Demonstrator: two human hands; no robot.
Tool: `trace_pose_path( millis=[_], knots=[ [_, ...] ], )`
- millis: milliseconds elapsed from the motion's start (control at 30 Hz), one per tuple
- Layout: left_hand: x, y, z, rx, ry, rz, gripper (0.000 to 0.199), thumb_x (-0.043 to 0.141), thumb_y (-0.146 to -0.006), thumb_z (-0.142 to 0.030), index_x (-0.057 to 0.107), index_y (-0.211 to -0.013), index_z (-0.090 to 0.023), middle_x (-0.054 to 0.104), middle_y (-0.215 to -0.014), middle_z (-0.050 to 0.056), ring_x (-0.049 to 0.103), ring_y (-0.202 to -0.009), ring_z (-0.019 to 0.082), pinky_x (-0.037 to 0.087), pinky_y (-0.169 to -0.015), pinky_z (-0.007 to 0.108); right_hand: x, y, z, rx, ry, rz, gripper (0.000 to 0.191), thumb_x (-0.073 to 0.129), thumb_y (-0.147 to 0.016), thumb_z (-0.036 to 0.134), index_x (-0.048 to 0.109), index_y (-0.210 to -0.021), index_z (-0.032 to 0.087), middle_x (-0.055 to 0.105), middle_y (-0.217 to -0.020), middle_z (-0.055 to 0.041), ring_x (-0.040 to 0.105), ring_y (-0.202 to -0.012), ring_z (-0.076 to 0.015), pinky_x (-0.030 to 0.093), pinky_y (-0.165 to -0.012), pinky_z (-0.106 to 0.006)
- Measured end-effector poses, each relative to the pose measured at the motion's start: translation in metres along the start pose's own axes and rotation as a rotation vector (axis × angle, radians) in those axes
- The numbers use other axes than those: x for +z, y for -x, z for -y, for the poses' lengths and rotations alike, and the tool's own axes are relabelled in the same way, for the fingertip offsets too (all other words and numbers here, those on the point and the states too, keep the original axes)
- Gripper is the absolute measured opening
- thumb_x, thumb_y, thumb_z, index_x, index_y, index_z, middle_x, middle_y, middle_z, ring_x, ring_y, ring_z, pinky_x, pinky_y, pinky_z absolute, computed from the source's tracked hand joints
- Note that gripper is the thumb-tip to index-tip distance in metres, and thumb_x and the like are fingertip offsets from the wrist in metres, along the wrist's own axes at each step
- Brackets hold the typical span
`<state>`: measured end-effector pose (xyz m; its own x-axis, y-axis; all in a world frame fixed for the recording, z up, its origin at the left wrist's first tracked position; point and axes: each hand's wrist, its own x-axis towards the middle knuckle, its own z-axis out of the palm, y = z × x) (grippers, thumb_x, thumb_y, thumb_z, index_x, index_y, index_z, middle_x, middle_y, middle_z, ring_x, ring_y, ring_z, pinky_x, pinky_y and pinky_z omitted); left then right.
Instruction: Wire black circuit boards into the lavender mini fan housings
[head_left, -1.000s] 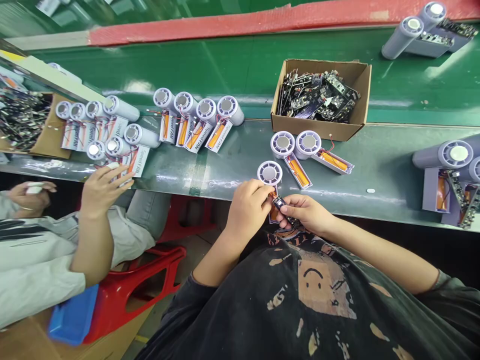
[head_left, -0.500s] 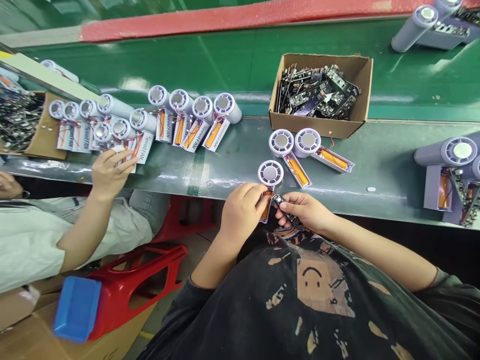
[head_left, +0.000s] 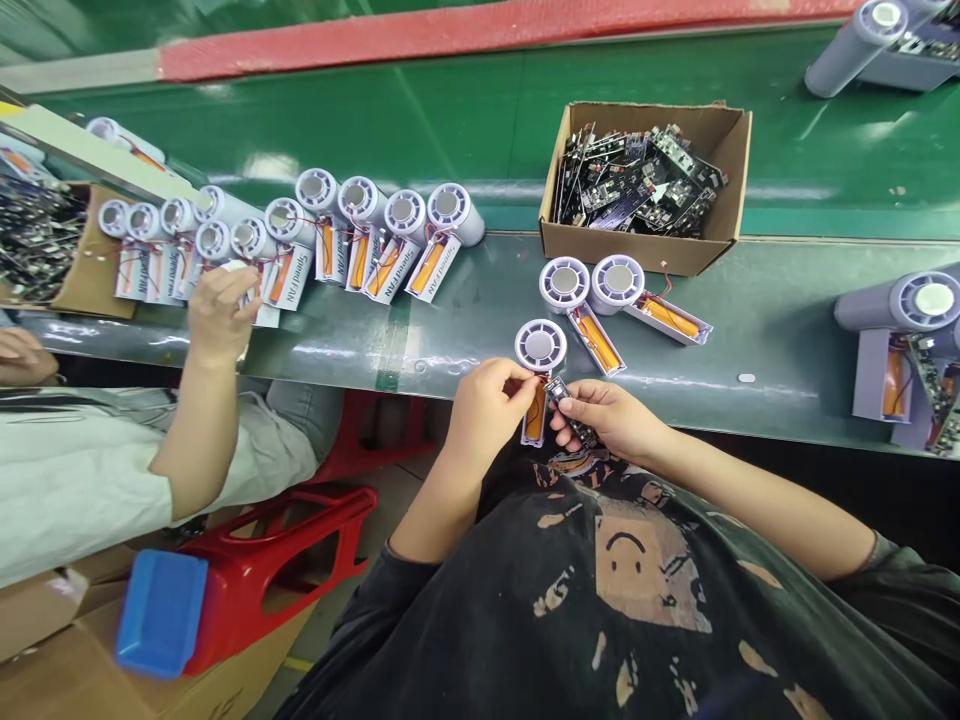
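A purple handheld fan lies at the table's front edge, its handle open and showing an orange battery. Thumb and fingertips of my left hand pinch together at the thin wires below the fan head; the wire ends are hidden by the fingers. My right hand grips a small black circuit board between thumb and fingers. That board is tilted, with its upper end close to the left fingertips, just right of the battery.
Two more open fans lie ahead, below a cardboard box of circuit boards. Rows of fans stand to the left, where a co-worker's hand works. Other fans sit at right. A red stool stands lower left.
My left hand has shifted slightly and its fingers have drawn into a tighter pinch, uncovering more of the battery. The board stays in my right hand. The co-worker's hand has moved a little.
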<state>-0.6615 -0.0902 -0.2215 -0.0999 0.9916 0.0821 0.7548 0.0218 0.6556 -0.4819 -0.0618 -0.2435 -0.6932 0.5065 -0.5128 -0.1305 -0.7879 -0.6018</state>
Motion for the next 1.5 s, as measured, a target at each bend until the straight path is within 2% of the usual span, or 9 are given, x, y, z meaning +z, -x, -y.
trace_pose_path(
  millis=[200,467,600,767,933,1100,1333,1433,1500],
  knots=[
    [0.008,0.000,-0.001,-0.128,0.068,-0.003,0.017,0.064,-0.084,-0.020,0.056,-0.070,-0.019,0.064,-0.067,-0.002,0.060,-0.061,0.013,0.047,-0.061,0.026,0.003,-0.001,0.000,-0.001,0.014,-0.057,0.044,0.086,-0.063,0.050,0.059,-0.075,0.016,0.068,-0.069,0.0002,0.064,-0.058,-0.0102,0.051,-0.051,-0.021],
    [-0.008,0.027,-0.001,0.243,-0.372,0.033,0.026,0.053,-0.094,-0.024,0.065,-0.116,-0.016,0.070,-0.106,0.011,0.064,-0.095,0.024,0.052,-0.085,0.037,0.002,0.000,0.000,-0.017,0.016,-0.055,0.046,0.087,-0.062,0.051,0.060,-0.074,0.016,0.067,-0.068,0.0006,0.063,-0.058,-0.0095,0.051,-0.051,-0.019],
    [-0.010,0.028,-0.012,0.253,-0.565,0.162,0.040,0.051,-0.090,-0.016,0.060,-0.129,-0.014,0.069,-0.095,0.010,0.064,-0.086,0.025,0.052,-0.072,0.035,0.003,-0.001,-0.001,-0.014,0.023,-0.064,0.047,0.086,-0.061,0.052,0.059,-0.074,0.016,0.067,-0.069,0.0004,0.063,-0.057,-0.0096,0.051,-0.051,-0.020],
    [-0.010,0.014,-0.028,0.229,-0.721,0.340,0.043,0.050,-0.088,-0.016,0.060,-0.129,-0.013,0.071,-0.084,0.008,0.067,-0.077,0.026,0.050,-0.062,0.034,0.003,0.000,-0.001,-0.049,0.061,-0.059,0.042,0.082,-0.068,0.050,0.057,-0.074,0.016,0.065,-0.069,0.0004,0.062,-0.057,-0.0094,0.051,-0.049,-0.019],
    [-0.010,0.007,-0.018,0.268,-0.621,0.297,0.034,0.048,-0.088,-0.014,0.066,-0.116,-0.016,0.075,-0.093,0.008,0.070,-0.082,0.024,0.051,-0.066,0.032,0.001,0.000,-0.005,-0.125,0.138,-0.126,0.041,0.076,-0.072,0.047,0.050,-0.091,0.021,0.061,-0.077,0.0041,0.061,-0.052,-0.0089,0.049,-0.042,-0.019],
    [-0.005,0.015,-0.016,0.245,-0.649,0.306,0.034,0.046,-0.088,-0.014,0.065,-0.116,-0.014,0.073,-0.076,0.008,0.070,-0.072,0.025,0.050,-0.062,0.032,-0.002,0.003,-0.006,-0.313,0.510,-0.228,0.026,0.062,-0.084,0.030,0.050,-0.106,0.025,0.055,-0.086,0.0045,0.058,-0.048,-0.0072,0.048,-0.042,-0.021],
    [-0.020,0.015,-0.006,0.384,-0.487,0.227,0.035,0.046,-0.087,-0.012,0.067,-0.116,-0.016,0.074,-0.083,0.007,0.069,-0.073,0.022,0.055,-0.069,0.033,-0.004,0.009,0.009,-0.684,1.170,-0.316,0.018,0.059,-0.087,0.012,0.069,-0.099,0.021,0.065,-0.096,-0.0059,0.065,-0.095,-0.0210,0.054,-0.087,-0.037],
    [-0.027,0.004,0.003,0.487,-0.449,0.055,0.047,0.048,-0.083,-0.005,0.061,-0.126,-0.019,0.072,-0.110,0.011,0.067,-0.100,0.026,0.052,-0.093,0.042,-0.004,0.010,0.011,-0.679,1.273,-0.316,0.020,0.059,-0.089,0.013,0.071,-0.102,0.020,0.065,-0.094,-0.0064,0.065,-0.090,-0.0201,0.055,-0.082,-0.035],
    [-0.026,-0.007,0.006,0.522,-0.442,0.111,0.057,0.050,-0.081,-0.003,0.052,-0.136,-0.021,0.057,-0.138,0.014,0.053,-0.128,0.030,0.043,-0.107,0.050,-0.003,0.012,0.011,-0.670,1.330,-0.337,0.021,0.059,-0.090,0.015,0.072,-0.105,0.021,0.064,-0.094,-0.0063,0.065,-0.089,-0.0200,0.055,-0.081,-0.034]
  ],
)
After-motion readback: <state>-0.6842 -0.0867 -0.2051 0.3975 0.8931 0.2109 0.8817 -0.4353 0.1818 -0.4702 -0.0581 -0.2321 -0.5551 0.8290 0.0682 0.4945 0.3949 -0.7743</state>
